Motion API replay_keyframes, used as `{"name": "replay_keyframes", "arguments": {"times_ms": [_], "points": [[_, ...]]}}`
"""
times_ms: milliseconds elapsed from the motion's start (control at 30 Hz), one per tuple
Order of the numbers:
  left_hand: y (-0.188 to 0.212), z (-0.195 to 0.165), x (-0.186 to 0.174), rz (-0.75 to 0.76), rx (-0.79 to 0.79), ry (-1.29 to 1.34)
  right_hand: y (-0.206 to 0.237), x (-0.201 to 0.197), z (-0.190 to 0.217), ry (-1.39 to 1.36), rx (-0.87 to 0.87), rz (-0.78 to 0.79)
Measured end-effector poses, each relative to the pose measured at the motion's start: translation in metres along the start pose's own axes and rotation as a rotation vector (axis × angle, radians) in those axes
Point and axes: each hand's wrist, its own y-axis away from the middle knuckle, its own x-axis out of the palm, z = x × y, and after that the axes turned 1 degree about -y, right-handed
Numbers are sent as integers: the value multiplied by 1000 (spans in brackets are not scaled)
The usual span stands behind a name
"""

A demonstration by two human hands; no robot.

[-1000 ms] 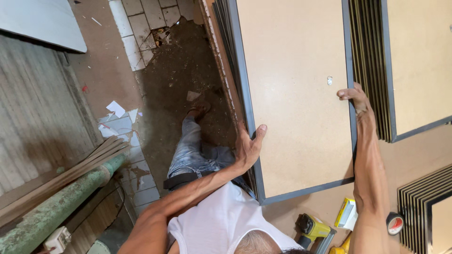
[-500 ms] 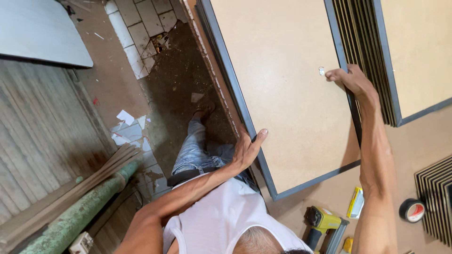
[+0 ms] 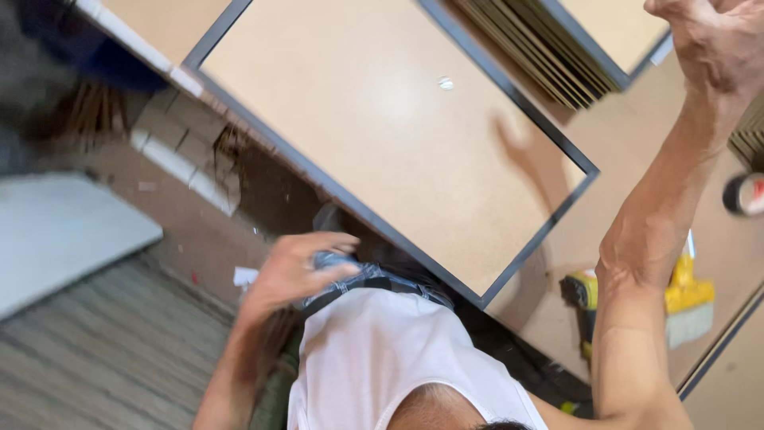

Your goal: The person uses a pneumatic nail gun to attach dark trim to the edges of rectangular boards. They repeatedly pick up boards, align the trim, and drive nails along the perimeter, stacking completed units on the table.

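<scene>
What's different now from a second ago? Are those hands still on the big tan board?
Both hands have let go. The left hand came off the near edge of the dark-framed tan board and now hangs open by the waist. The right hand lifted off the far edge and is raised, empty. The board still lies flat; the yellow tool remains beside it.

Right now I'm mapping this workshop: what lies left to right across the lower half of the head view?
Grey slab → left hand → white vest → right forearm → yellow brush.
</scene>
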Motion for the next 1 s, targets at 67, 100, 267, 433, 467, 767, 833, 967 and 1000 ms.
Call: {"name": "replay_keyframes", "arguments": {"times_ms": [67,100,267,433,467,767,833,967,1000], "points": [[-37,1,-84,-212,-40,-233,42,-40,-9,-223,-42,-160],[-71,6,-129,-195,-66,-84,73,-45,-14,-258,31,-223],[-314,80,-255,117,271,236,245,38,-10,-375,632,-568],[-444,145,-222,365,258,355,359,185,52,-889,486,-1310],[-457,143,-205,370,291,352,361,205,59,-900,506,-1457],[-480,131,-180,537,224,607,278,225,67,-845,-62,-1973],[-480,129,-185,537,228,634,263,220,75,-773,-95,-1945],[-479,119,-188,528,230,672,249,219,80,-820,-79,-1910],[-477,116,-188,527,233,679,250,220,78,-832,-96,-1922]]}}
